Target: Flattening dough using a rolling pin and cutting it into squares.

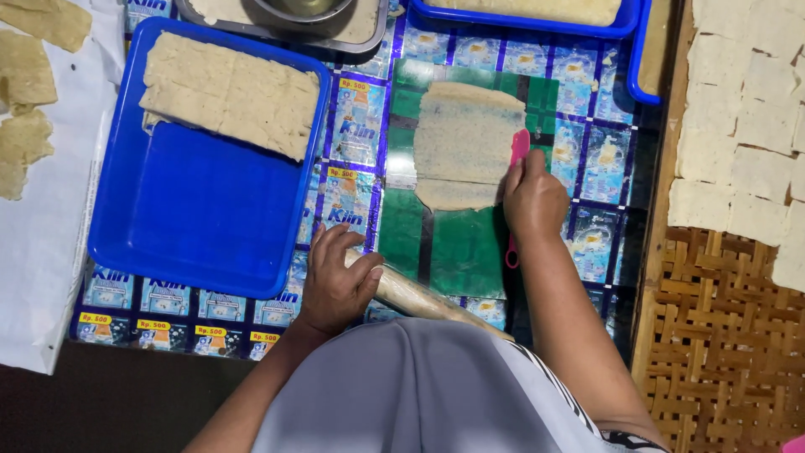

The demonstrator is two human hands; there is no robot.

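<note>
Holding a pink scraper (518, 151), the right hand (533, 200) sits centre-right of the frame, grip closed around the handle; the pink blade pokes up above the fingers and the handle end shows below the wrist. Blade edge meets the right side of a thin pale dough sheet (464, 147), which lies spread on a green mat (444, 243) in the upper middle of the frame.

Left hand (335, 281) is lower centre, grip closed over a pale rolling pin (428, 302) that lies tilted, running down-right across the mat's lower edge toward the person's grey garment.

Mat rests on a surface (356, 126) covered in printed sachet-pattern sheeting.

Left of the mat: blue tray (193, 218), with scored pale dough slabs (231, 92) filling its upper part, lower part bare blue. Far left: white cloth (50, 252) with a few irregular tan pieces (25, 92) on it.

Top edge: metal tray (369, 33) with a bowl in it, partly cut off. A second blue tray (520, 17) with dough sits top right.

Right side: woven mat (713, 335), with rows of pale cut squares (738, 126) laid close together on its upper part.
</note>
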